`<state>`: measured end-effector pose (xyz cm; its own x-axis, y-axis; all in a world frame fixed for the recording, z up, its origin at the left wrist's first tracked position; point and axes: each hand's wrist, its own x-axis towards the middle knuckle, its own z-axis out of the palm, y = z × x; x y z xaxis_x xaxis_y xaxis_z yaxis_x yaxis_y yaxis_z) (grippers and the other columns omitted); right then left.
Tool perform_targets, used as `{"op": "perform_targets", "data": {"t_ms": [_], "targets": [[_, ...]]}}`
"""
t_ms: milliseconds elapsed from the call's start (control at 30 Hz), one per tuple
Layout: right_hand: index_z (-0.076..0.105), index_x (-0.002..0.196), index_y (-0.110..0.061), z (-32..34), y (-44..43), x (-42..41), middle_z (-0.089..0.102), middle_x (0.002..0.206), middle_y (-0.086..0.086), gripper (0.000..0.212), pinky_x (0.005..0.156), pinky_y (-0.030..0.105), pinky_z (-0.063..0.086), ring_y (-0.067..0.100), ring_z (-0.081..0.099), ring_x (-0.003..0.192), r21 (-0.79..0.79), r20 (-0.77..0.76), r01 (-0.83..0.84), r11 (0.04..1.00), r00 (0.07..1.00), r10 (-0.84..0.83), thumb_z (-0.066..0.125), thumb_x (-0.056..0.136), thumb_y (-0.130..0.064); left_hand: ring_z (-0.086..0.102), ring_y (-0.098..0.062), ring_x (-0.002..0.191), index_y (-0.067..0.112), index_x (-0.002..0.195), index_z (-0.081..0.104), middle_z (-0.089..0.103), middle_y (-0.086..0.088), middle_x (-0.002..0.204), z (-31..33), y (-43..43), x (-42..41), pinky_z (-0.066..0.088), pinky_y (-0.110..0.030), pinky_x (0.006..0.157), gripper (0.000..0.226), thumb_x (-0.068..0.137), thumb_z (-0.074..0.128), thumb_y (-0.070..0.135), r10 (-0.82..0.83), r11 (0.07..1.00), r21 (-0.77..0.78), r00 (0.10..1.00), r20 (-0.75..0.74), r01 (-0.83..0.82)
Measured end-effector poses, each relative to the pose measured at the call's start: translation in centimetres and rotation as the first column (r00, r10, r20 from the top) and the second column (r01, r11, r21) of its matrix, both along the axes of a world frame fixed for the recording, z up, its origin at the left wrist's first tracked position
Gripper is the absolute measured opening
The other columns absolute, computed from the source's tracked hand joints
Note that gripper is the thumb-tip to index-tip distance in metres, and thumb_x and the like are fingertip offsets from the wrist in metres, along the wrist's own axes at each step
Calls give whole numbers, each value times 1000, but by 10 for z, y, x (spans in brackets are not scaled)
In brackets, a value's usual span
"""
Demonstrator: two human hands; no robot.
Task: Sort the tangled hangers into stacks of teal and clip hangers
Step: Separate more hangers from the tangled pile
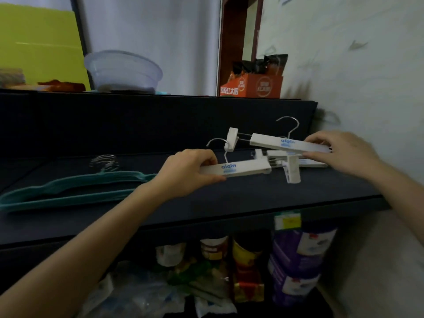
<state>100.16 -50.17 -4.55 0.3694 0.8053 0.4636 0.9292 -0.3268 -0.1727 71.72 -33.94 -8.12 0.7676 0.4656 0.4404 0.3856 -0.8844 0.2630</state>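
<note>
Both bare forearms reach over the dark shelf [206, 203]: the left hand [190, 171] grips one white clip hanger [238, 169] by its bar, and the right hand [339, 152] pinches a second clip hanger [282, 143] just above more clip hangers [296, 160] lying on the shelf. Off to the left, well apart, the teal hangers [68, 189] lie stacked flat, their metal hooks [105, 160] bunched together.

Teal hangers [75, 189] stacked left — white clip hangers [286, 154] right.
</note>
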Motion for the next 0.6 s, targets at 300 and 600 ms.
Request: {"op": "perform_targets", "data": {"t_ms": [300,600], "targets": [[64,108,-30,8,-35,98,66,108,2,28,72,35,44,24,58,94,41,-105,71,997,992,-67,66,81,-40,56,-13,89,25,104,58,61,7,103,-21,-49,124,49,-36,77,37,80,59,53,7,999,-33,991,-135,-12],[62,106,-33,-3,-25,128,62,101,-8,27,67,30,39,14,54,86,39,-97,-37,999,994,41,66,80,-41,55,-16,90,20,98,60,60,3,102,-32,-47,213,36,-28,65,33,82,58,50,51,997,69,990,-134,-42]]}}
